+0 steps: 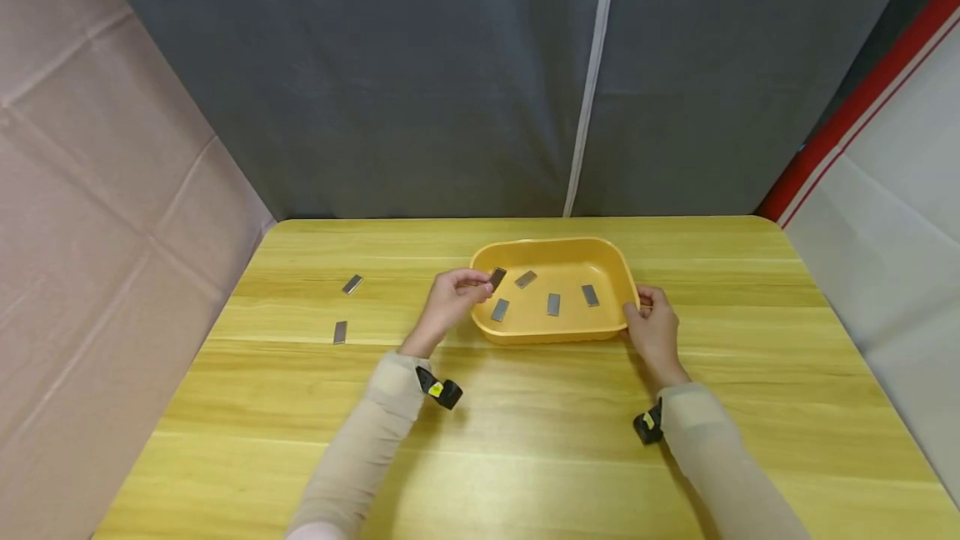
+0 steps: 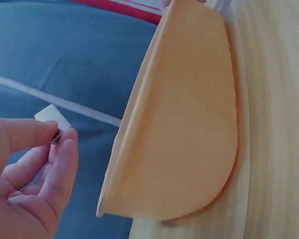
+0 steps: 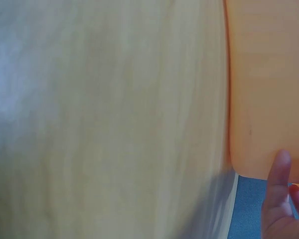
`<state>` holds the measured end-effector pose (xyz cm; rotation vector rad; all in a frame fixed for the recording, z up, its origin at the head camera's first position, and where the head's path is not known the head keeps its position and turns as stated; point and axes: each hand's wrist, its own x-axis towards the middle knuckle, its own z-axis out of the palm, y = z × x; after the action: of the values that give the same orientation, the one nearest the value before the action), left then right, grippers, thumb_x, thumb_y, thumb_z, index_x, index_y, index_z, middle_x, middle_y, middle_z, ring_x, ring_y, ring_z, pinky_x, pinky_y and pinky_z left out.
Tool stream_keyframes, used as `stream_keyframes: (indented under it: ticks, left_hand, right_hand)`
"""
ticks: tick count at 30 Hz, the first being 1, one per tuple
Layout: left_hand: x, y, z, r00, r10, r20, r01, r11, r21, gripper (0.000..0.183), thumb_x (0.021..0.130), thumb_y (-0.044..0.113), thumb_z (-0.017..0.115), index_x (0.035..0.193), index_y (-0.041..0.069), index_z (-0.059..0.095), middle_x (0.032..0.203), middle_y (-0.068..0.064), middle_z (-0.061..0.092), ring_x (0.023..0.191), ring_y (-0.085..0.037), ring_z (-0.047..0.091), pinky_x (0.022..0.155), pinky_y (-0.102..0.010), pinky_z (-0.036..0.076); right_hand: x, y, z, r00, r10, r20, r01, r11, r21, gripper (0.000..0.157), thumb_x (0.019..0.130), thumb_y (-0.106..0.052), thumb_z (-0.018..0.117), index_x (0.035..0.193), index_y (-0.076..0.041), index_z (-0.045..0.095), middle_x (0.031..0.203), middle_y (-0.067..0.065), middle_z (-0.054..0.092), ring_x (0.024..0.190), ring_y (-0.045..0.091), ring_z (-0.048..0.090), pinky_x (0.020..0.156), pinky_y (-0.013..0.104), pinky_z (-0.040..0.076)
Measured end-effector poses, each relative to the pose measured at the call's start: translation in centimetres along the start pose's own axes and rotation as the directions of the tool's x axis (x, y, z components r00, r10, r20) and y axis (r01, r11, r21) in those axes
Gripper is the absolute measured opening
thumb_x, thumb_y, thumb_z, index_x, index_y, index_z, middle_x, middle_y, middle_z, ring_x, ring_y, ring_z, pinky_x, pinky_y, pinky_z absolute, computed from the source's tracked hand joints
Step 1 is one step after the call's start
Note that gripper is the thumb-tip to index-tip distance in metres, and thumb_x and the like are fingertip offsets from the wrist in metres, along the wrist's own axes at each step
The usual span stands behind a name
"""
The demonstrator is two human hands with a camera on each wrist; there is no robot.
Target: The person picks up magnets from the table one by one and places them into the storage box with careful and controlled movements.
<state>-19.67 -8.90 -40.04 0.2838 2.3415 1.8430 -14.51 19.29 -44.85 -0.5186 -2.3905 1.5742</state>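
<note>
My left hand (image 1: 452, 300) pinches a small flat rectangular metal piece (image 2: 52, 115) between thumb and fingers, above the left end of a yellow plastic tray (image 1: 555, 337). In the left wrist view, that piece is held clear of the tray's outer wall (image 2: 184, 114). My right hand (image 1: 654, 329) grips the tray's right end, thumb at the rim and fingers outside; the right wrist view shows a finger (image 3: 278, 174) against the wall. Several similar metal pieces (image 1: 553, 304) lie apart on the tray floor.
Two more metal pieces lie on the wooden table (image 1: 555, 440) left of the tray: one farther back (image 1: 352, 284), the other nearer (image 1: 341, 332). A dark grey curtain (image 1: 412, 90) hangs behind the table, with light cloth walls at both sides.
</note>
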Motion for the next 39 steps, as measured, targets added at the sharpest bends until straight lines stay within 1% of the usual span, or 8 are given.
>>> stream_keyframes:
  ticks: [8,12,15,19,20,24,29,39]
  left_hand:
    - [0.3,0.5,1.4,0.984,0.038,0.175,-0.082,0.965,0.25,0.013,0.082,0.007,0.062,0.092,0.001,0.066,0.084,-0.01,0.063,0.074,-0.026,0.062,0.06,-0.026,0.049]
    - [0.5,0.8,2.0,0.968,0.045,0.248,-0.12,0.947,0.297,0.011,0.082,0.006,0.061,0.089,0.0,0.066,0.078,-0.007,0.063,0.067,-0.023,0.061,0.057,-0.026,0.05]
    - [0.6,1.0,2.3,0.955,0.063,0.289,-0.166,0.922,0.349,0.008,0.082,0.006,0.061,0.085,0.001,0.067,0.072,-0.003,0.063,0.06,-0.014,0.059,0.055,-0.024,0.049]
    - [0.9,1.1,2.8,0.948,0.047,0.313,-0.181,0.891,0.416,0.006,0.08,0.006,0.063,0.082,0.003,0.068,0.071,-0.001,0.063,0.06,-0.009,0.056,0.055,-0.021,0.047]
    - [0.9,1.0,3.0,0.95,0.022,0.311,-0.163,0.885,0.436,0.006,0.08,0.005,0.064,0.082,0.003,0.069,0.072,-0.002,0.064,0.062,-0.009,0.056,0.057,-0.021,0.047]
    - [1.0,0.8,3.6,0.951,0.018,0.307,-0.176,0.852,0.494,0.006,0.079,0.006,0.065,0.082,0.004,0.069,0.074,-0.002,0.065,0.063,-0.008,0.055,0.057,-0.018,0.045]
    - [1.0,0.3,4.0,0.939,0.02,0.344,-0.213,0.817,0.536,0.006,0.079,0.008,0.065,0.082,0.006,0.07,0.077,-0.001,0.066,0.065,-0.007,0.055,0.058,-0.017,0.044]
    - [1.1,-0.1,4.4,0.915,-0.02,0.404,-0.241,0.775,0.584,0.006,0.08,0.006,0.064,0.08,0.005,0.07,0.078,-0.002,0.066,0.069,-0.01,0.057,0.062,-0.019,0.045]
  right_hand:
    - [0.0,0.0,0.0,1.0,0.015,0.008,-0.015,1.0,0.01,0.035,0.086,-0.006,0.046,0.119,0.003,0.045,0.106,0.019,0.052,0.073,0.012,0.052,0.051,0.025,0.051]
    - [-0.1,0.0,0.0,1.0,0.005,0.008,-0.005,1.0,0.008,0.034,0.086,-0.006,0.046,0.119,0.004,0.044,0.105,0.019,0.051,0.071,0.01,0.051,0.051,0.026,0.05]
    - [-0.1,-0.1,0.0,1.0,0.008,0.008,-0.008,1.0,0.005,0.034,0.086,-0.006,0.047,0.119,0.004,0.045,0.104,0.018,0.051,0.071,0.01,0.051,0.05,0.025,0.05]
    - [-0.2,-0.1,0.0,1.0,0.005,0.008,-0.005,1.0,-0.001,0.034,0.086,-0.005,0.047,0.119,0.004,0.045,0.104,0.018,0.052,0.072,0.014,0.053,0.05,0.024,0.05]
    - [-0.2,-0.1,-0.1,1.0,0.003,0.011,-0.003,1.0,0.001,0.033,0.087,-0.005,0.046,0.119,0.004,0.045,0.104,0.019,0.051,0.073,0.016,0.053,0.05,0.024,0.05]
    - [-0.2,-0.2,-0.1,1.0,0.001,0.024,-0.001,1.0,0.01,0.034,0.087,-0.005,0.046,0.12,0.005,0.043,0.105,0.019,0.051,0.078,0.023,0.054,0.051,0.024,0.05]
    - [-0.2,-0.2,-0.1,1.0,0.002,0.017,-0.002,1.0,0.007,0.034,0.087,-0.005,0.046,0.119,0.005,0.044,0.105,0.019,0.051,0.079,0.024,0.054,0.051,0.025,0.05]
    - [-0.1,-0.1,0.1,1.0,0.004,0.004,-0.004,1.0,0.001,0.034,0.086,-0.005,0.047,0.119,0.004,0.045,0.104,0.018,0.052,0.076,0.02,0.054,0.05,0.024,0.05]
